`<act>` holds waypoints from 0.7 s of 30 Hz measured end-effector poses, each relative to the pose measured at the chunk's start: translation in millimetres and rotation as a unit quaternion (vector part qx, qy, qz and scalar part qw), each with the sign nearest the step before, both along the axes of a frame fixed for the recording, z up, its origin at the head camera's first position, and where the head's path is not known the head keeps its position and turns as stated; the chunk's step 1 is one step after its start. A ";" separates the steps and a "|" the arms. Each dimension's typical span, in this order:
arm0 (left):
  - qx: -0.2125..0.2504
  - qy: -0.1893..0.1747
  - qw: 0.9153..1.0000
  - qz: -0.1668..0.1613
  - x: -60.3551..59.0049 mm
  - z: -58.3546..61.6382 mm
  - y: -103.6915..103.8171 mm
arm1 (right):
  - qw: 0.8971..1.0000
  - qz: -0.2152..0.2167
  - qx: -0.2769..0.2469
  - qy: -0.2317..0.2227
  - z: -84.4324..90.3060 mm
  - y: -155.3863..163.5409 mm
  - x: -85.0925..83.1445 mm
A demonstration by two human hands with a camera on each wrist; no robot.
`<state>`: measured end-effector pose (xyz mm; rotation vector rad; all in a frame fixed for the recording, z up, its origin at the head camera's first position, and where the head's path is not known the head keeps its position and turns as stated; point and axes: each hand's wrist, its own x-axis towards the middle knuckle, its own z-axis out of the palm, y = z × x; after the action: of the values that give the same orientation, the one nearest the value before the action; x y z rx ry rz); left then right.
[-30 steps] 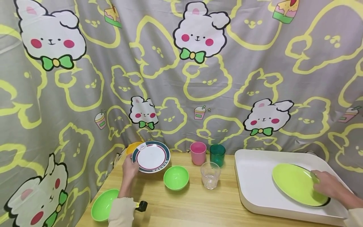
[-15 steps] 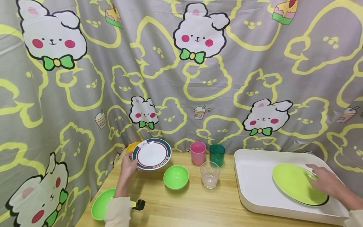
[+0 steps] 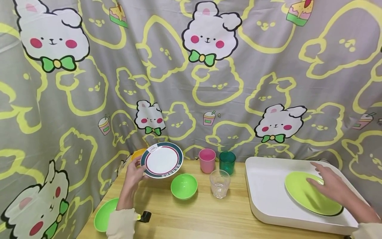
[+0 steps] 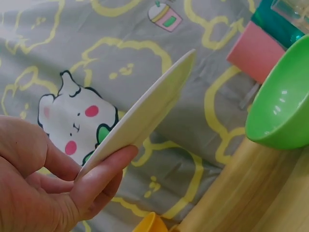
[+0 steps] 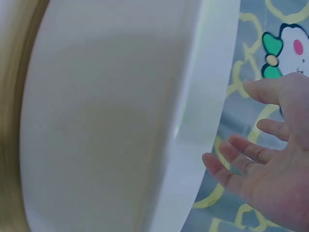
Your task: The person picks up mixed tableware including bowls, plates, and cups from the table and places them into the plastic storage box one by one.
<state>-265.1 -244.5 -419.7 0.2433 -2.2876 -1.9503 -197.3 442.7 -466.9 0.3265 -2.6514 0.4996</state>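
Observation:
My left hand [image 3: 133, 173] pinches the left rim of a white plate [image 3: 162, 160] with a dark green border and a red ring. The plate is tilted and raised above the table; in the left wrist view its pale underside [image 4: 145, 116] shows between thumb and fingers. A yellow-green oval plate [image 3: 298, 189] lies in the white tray [image 3: 265, 186]. Over that plate hovers my right hand [image 3: 331, 184], fingers spread and holding nothing. In the right wrist view the right hand [image 5: 275, 159] has its fingers apart, beside the tray's wall [image 5: 198, 125].
A green bowl [image 3: 184, 186] stands mid-table, another green bowl [image 3: 104, 217] by the left edge. A clear cup [image 3: 219, 186], pink cup [image 3: 207, 161] and teal cup [image 3: 227, 162] stand left of the tray. A yellow item [image 3: 138, 154] sits partly behind the white plate. A patterned curtain [image 3: 191, 83] hangs behind.
My right hand has let go of the yellow-green plate and moved up and left over it. My left hand has lifted the white plate slightly higher.

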 end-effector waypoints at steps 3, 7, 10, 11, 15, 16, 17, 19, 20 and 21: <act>0.002 0.005 1.000 -0.006 0.8 1.5 2.7 | 1.000 -0.006 -0.004 -0.002 3.7 -9.0 0.1; 0.007 0.010 1.000 -0.011 1.3 3.6 6.1 | 1.000 -0.010 -0.006 -0.008 8.5 -18.9 -0.7; 0.014 0.015 1.000 -0.015 1.8 6.1 9.5 | 1.000 -0.009 -0.008 -0.012 11.4 -25.1 -1.3; 0.016 0.016 1.000 -0.016 2.1 7.1 10.8 | 1.000 -0.008 -0.010 -0.012 11.9 -27.1 -1.3; 0.024 0.018 0.999 -0.020 3.8 10.0 16.5 | 1.000 -0.005 -0.026 -0.013 13.0 -35.3 -1.0; 0.026 0.017 0.999 -0.020 3.9 10.0 17.7 | 0.999 -0.006 -0.030 -0.011 13.3 -37.6 -0.8; 0.027 0.018 0.999 -0.020 3.9 10.0 19.1 | 0.999 -0.006 -0.034 -0.011 13.6 -39.7 -0.8; 0.027 0.018 0.999 -0.021 3.5 9.3 21.8 | 0.999 -0.007 -0.043 -0.008 14.0 -43.8 -0.4; 0.028 0.019 0.999 -0.022 3.1 8.8 23.2 | 0.999 -0.007 -0.048 -0.006 14.3 -45.9 -0.2; 0.030 0.021 0.999 -0.023 3.0 8.7 24.8 | 0.999 -0.005 -0.054 -0.004 14.5 -47.8 -0.1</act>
<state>-262.1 -219.7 -411.0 0.1546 -2.2316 -2.0278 -197.4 394.9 -452.4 0.2802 -2.6197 0.6388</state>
